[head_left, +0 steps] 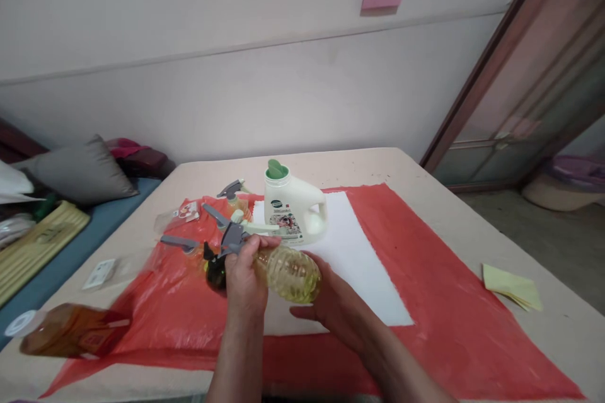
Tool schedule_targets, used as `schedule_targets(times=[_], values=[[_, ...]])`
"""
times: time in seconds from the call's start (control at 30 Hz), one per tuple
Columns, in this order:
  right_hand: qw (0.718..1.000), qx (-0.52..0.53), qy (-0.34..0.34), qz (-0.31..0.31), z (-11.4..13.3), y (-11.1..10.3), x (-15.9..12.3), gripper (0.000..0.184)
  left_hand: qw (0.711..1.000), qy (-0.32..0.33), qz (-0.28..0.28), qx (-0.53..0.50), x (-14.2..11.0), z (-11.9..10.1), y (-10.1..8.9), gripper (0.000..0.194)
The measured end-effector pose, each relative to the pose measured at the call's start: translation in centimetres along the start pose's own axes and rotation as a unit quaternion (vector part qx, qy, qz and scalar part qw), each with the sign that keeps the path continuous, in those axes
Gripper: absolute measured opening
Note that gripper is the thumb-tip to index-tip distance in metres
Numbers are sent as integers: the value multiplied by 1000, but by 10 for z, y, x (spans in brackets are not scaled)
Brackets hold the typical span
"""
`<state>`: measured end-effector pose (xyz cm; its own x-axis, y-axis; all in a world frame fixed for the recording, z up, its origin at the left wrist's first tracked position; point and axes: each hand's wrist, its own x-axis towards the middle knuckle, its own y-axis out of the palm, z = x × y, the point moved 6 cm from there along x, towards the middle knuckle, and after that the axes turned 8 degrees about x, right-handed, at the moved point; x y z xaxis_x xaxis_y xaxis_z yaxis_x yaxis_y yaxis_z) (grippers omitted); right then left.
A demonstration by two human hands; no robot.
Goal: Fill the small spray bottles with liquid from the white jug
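A clear ribbed spray bottle (293, 274) with pale yellow liquid lies tilted sideways in my hands. My left hand (246, 274) is closed around its neck, just below the grey and pale green trigger head (234, 236). Cupped round the bottle's base is my right hand (333, 296), its fingers partly hidden behind the bottle. Beyond them a cream plastic jug (278, 201) stands upright, a green piece (275, 169) showing in its mouth. A dark object (216, 274) lies left of my left hand, partly covered by it.
Red plastic sheeting (425, 289) and a white sheet (366, 267) cover part of the table. An orange-filled bottle (242, 204) stands behind the trigger head. At left lie a large amber-filled bottle (70, 330) and clear packaging (101, 274); at right, folded yellow paper (512, 285).
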<state>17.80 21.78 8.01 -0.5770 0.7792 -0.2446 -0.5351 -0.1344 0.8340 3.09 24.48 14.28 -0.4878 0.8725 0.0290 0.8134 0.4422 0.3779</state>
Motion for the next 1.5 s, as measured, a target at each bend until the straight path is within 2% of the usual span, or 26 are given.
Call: schedule_targets(times=[0.07, 0.1, 0.17, 0.27, 0.43, 0.57, 0.73, 0.87, 1.0, 1.13, 1.27, 1.37, 1.5], values=[[998, -3, 66, -17, -9, -5, 2, 64, 1000, 0, 4, 8, -1, -1, 0, 20], [997, -2, 76, -17, -10, -6, 2, 63, 1000, 0, 7, 6, -1, -1, 0, 19], [999, 10, 34, 1, -5, -5, 3, 53, 1000, 5, 14, -12, 1, -3, -1, 20], [998, 33, -45, 30, 6, -1, 0, 63, 998, 7, 29, -54, 6, -4, -4, 22], [998, 53, -26, -3, 1, -6, 2, 51, 996, -19, 20, -82, 10, 1, -8, 25], [994, 84, -27, -69, 3, -23, 7, 49, 989, -10, -73, -128, 13, -9, -24, 32], [981, 120, -51, -145, 16, -44, 10, 30, 966, 4, -208, -154, 17, -32, -57, 38], [977, 115, -87, -157, 31, -51, 9, 31, 960, -1, -238, -147, 21, -32, -66, 43], [971, 46, -177, -152, 63, -46, 2, 33, 974, -2, -202, -104, 23, -16, -53, 39], [941, -41, -288, -174, 113, -28, -2, 35, 983, -17, -164, -85, 24, 0, -40, 37], [918, -107, -323, -202, 163, -7, 13, 36, 983, -18, -161, -88, 24, 2, -38, 35], [893, -211, -338, -208, 197, 11, 30, 39, 981, -27, -169, -89, 26, 1, -40, 34], [857, -331, -338, -205, 228, 35, 47, 40, 981, -34, -166, -94, 28, 0, -43, 34]])
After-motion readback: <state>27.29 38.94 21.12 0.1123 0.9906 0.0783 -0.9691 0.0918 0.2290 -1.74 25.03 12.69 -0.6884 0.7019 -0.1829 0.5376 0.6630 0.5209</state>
